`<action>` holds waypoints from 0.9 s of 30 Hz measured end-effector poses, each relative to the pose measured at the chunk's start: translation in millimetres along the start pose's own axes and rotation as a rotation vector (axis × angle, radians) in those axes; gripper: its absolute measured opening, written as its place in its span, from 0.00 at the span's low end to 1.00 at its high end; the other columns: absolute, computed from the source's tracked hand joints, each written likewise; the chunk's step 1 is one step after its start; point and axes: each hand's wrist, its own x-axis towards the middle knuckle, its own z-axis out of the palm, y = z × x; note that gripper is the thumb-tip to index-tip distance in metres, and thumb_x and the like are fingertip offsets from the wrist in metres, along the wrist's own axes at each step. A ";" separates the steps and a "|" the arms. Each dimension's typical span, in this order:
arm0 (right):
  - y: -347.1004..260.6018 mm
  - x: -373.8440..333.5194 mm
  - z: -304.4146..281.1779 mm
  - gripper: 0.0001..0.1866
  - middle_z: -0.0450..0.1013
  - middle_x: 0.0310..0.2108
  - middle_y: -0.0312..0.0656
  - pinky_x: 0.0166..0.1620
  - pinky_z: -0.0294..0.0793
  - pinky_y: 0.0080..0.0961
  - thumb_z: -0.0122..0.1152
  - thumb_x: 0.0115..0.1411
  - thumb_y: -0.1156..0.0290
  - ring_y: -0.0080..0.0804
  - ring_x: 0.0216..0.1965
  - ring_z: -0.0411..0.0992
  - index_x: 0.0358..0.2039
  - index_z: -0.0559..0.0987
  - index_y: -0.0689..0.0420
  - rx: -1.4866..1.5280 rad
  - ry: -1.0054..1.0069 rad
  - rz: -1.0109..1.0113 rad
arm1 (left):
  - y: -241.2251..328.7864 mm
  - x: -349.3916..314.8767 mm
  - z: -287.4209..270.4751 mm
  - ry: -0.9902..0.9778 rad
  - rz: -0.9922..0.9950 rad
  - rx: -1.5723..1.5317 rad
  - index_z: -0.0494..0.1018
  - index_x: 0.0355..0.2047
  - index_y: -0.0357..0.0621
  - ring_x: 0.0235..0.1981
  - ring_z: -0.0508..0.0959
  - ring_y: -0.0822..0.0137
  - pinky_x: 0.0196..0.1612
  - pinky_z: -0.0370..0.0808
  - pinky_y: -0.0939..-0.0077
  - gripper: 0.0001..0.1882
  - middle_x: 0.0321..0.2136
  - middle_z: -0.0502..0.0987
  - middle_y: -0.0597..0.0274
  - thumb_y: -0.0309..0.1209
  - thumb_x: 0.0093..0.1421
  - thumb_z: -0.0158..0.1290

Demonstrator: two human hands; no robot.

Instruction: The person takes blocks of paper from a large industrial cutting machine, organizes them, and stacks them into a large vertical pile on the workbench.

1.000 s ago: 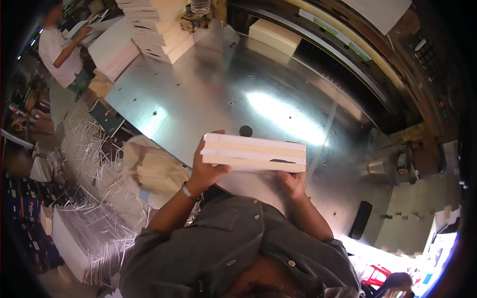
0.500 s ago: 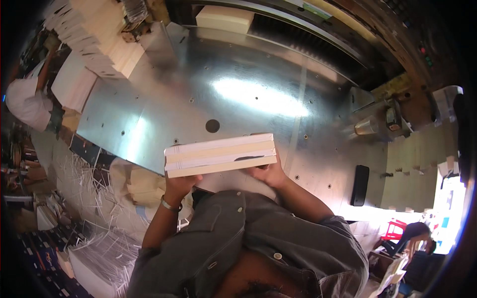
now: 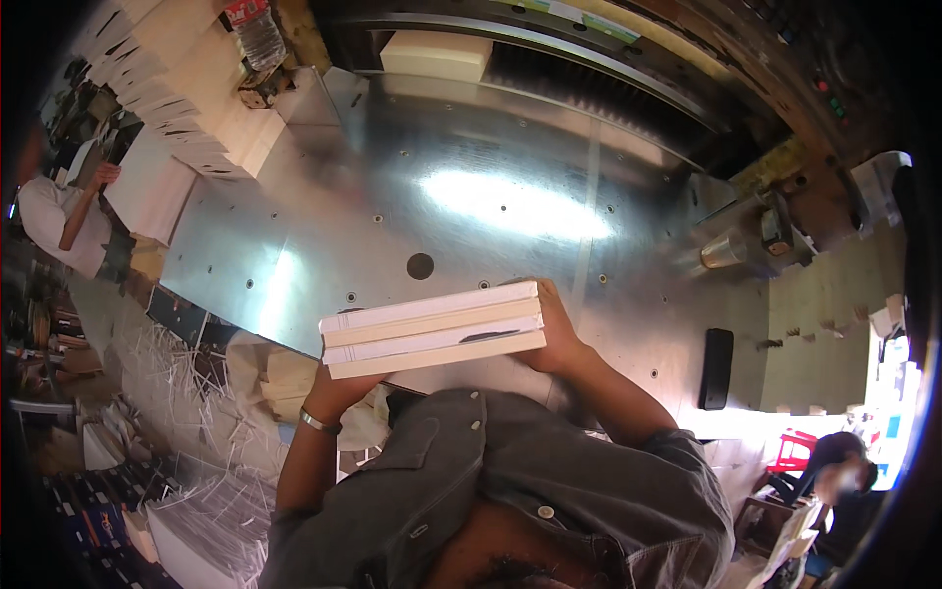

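A stack of several thick paper blocks, like books without covers, is held between my two hands near my body. Pale edges of white and cream face up toward me, and one white layer carries a dark smudge. My left hand grips the stack's left end from below, its fingers mostly hidden behind the paper. Around the right end closes my right hand, the fingers partly out of sight. Beneath lies a shiny metal table with small holes and one larger dark round hole.
Paper piles stand at the back left near a plastic bottle. A cream block rests at the machine's back. On the right are a clear cup and a black phone-like object. People are at both sides; paper strips litter the left.
The stack and both my hands sit slightly lower in the picture, nearer my body, still gripped. The view has shifted a little, and the person at left now shows a raised hand.
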 end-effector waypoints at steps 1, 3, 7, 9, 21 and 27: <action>-1.0 -3.0 3.1 0.33 0.73 0.46 0.48 0.57 0.63 0.46 0.76 0.50 0.57 0.51 0.51 0.70 0.53 0.75 0.56 0.003 0.000 -0.013 | -10.2 -7.1 0.1 0.003 -0.011 -0.016 0.81 0.51 0.44 0.53 0.81 0.55 0.57 0.75 0.60 0.23 0.49 0.84 0.57 0.35 0.57 0.69; 1.6 -7.3 10.0 0.32 0.73 0.46 0.49 0.56 0.64 0.46 0.76 0.50 0.56 0.52 0.51 0.70 0.53 0.75 0.57 -0.066 -0.032 0.051 | -13.2 -6.0 -0.9 -0.057 -0.013 0.036 0.80 0.53 0.45 0.55 0.79 0.55 0.61 0.70 0.57 0.24 0.51 0.83 0.57 0.36 0.57 0.69; 0.7 -5.2 7.4 0.33 0.72 0.47 0.49 0.56 0.64 0.47 0.76 0.50 0.56 0.52 0.51 0.70 0.53 0.75 0.57 -0.058 -0.050 0.016 | -18.0 -11.1 -5.6 -0.063 -0.009 0.112 0.80 0.52 0.47 0.57 0.76 0.54 0.66 0.62 0.53 0.23 0.52 0.82 0.60 0.40 0.57 0.67; 3.3 -6.7 3.8 0.31 0.72 0.47 0.49 0.57 0.63 0.47 0.75 0.51 0.57 0.51 0.51 0.70 0.53 0.76 0.56 -0.038 -0.020 -0.036 | -17.3 -10.9 -1.9 -0.011 0.015 0.098 0.81 0.51 0.49 0.57 0.75 0.53 0.67 0.59 0.52 0.22 0.50 0.82 0.61 0.42 0.58 0.66; 5.7 -0.3 15.5 0.21 0.79 0.42 0.45 0.50 0.71 0.45 0.73 0.53 0.58 0.48 0.46 0.76 0.45 0.83 0.53 -0.029 -0.082 -0.005 | -37.7 -12.4 1.4 0.039 0.145 0.298 0.78 0.53 0.46 0.58 0.69 0.48 0.64 0.62 0.56 0.34 0.52 0.76 0.54 0.47 0.49 0.74; -12.5 3.3 -10.1 0.28 0.80 0.47 0.47 0.46 0.75 0.44 0.78 0.47 0.54 0.53 0.44 0.78 0.48 0.83 0.51 0.278 -0.251 0.179 | 29.3 6.7 -18.1 -0.030 0.049 -0.103 0.79 0.52 0.43 0.54 0.79 0.56 0.58 0.71 0.64 0.33 0.52 0.81 0.54 0.42 0.47 0.76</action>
